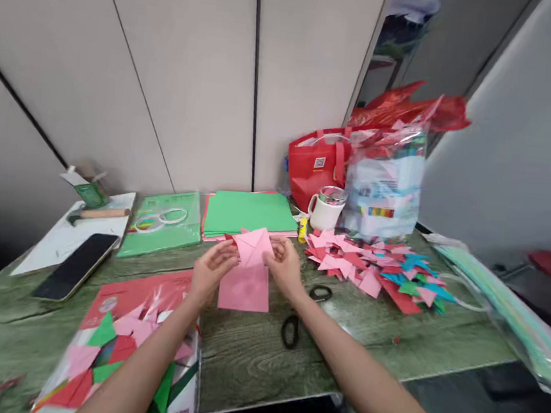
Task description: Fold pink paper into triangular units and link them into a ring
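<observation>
Between my two hands a folded piece of pink paper is held up over the table, crease lines showing on its face. My left hand pinches its left edge, where a bit of red paper also shows by the fingertips. My right hand has thumb and fingers closed on the right edge. Just below lies a flat pink paper sheet on the tabletop. Black-handled scissors rest partly under my right forearm.
A heap of folded paper pieces lies at right, beside a white mug and glue stick. Green paper sheets lie behind. At left are a phone, a hammer and a plastic packet with folded pieces.
</observation>
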The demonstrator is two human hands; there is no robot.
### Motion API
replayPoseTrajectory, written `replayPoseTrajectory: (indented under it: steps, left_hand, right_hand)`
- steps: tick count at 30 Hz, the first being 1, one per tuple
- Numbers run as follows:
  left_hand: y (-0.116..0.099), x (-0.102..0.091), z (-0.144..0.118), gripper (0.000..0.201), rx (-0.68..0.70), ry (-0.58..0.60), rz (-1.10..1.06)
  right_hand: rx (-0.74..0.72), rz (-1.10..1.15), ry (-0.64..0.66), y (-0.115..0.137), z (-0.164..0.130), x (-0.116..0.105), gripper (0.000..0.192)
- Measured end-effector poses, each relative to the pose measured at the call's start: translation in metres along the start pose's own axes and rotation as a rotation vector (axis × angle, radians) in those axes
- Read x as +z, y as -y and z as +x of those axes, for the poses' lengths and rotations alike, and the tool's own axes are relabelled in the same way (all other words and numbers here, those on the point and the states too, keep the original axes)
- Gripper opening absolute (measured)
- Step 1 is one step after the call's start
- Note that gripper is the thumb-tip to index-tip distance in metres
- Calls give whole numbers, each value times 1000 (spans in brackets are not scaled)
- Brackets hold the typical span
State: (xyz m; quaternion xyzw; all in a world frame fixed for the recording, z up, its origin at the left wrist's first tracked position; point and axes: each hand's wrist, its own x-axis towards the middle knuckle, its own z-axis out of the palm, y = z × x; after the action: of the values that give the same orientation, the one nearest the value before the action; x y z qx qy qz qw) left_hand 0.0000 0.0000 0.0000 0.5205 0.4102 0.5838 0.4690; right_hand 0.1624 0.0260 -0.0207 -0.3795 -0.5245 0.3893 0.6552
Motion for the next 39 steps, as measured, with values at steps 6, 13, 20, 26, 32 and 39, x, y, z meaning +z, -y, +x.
replayPoseTrajectory:
  steps: [6,13,20,26,32,39]
  left_hand:
    - [-8,3,-4,56,53,62,123]
    - [-4,9,-13,55,11,235,195]
    - [-2,6,-8,23,-55,131,63]
    - [0,2,-3,22,-25,31,-50]
    - [-1,1,-3,23,2,65,-16]
    - [2,-1,-2,26,44,42,78]
  right_hand:
    - [-120,-329,-14,11,-6,-2,14]
    - [-356,-517,79,17,-15,-1,18]
    - [-446,-505,136,18,-19,2,19]
    - [-329,-426,91,22,-19,2,16]
    - [-73,-149,230,17,-21,4,25]
    - [-295,-236,198,22,-20,4,18]
